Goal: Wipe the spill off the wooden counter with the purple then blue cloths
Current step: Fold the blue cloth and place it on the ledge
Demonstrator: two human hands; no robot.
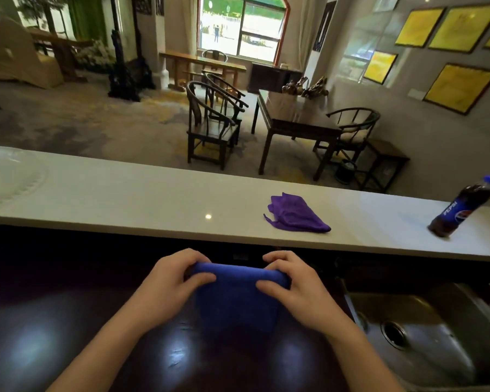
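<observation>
Both hands, left (170,284) and right (292,287), gripped the folded blue cloth (238,295) on the counter (68,335); firm, flat, overlapping strokes would probably clean best.

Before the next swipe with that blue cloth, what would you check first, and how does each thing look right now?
1. Both hands on the cloth: ok; left hand and right hand grip the blue cloth at its top edge.
2. Blue cloth over the wooden counter: ok.
3. Purple cloth set aside: ok, on the white ledge.
4. Spill remaining: cannot tell; only glare shows.
5. Pepsi bottle out of the way: ok, far right on the ledge.
6. Sink edge near right hand: ok.
</observation>
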